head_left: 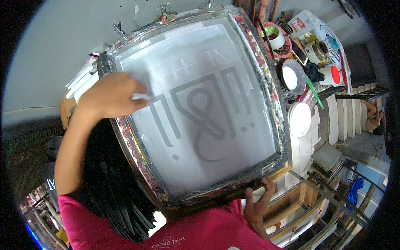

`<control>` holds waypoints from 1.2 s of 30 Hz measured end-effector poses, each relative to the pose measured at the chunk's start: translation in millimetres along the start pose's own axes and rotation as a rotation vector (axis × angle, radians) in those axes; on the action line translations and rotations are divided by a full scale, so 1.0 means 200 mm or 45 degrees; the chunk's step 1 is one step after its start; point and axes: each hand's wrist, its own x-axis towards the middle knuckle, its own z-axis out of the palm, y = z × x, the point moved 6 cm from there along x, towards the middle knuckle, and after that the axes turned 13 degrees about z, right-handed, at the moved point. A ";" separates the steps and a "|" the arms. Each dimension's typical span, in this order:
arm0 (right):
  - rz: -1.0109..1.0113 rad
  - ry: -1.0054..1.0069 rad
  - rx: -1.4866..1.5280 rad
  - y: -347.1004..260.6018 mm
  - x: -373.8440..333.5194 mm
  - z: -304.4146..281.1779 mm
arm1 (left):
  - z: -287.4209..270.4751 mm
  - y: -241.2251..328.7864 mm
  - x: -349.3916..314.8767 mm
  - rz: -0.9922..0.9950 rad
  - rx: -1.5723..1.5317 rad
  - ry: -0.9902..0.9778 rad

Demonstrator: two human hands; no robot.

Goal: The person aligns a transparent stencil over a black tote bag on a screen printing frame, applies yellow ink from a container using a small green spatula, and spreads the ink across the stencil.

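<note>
A screen-printing frame [273, 98] with a paint-crusted border fills the middle, tilted. On its pale mesh [250, 137] are dark letter-like shapes with a looped figure in the centre, and fainter letters above. My left hand [114, 95] is over the upper left of the mesh, fingers closed around a small white wad [139, 96], perhaps cloth or tissue; the hand is slightly blurred. At the frame's lower right corner is my right hand [257, 204]. Its thumb and finger are spread by the near edge; I cannot tell whether they touch it.
Clamps [119, 30] stand along the far edge. To the right, a cluttered surface carries a pink basket [283, 51], a bowl of white paint [290, 77], a green stick [314, 93] and a white lid [299, 119]. Metal racks [316, 189] stand at lower right; another person [372, 118] sits beyond.
</note>
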 end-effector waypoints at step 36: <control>-1.924 -0.310 -0.184 -0.73 0.43 -0.70 | 1.04 1.24 -1.15 -0.252 -0.558 2.685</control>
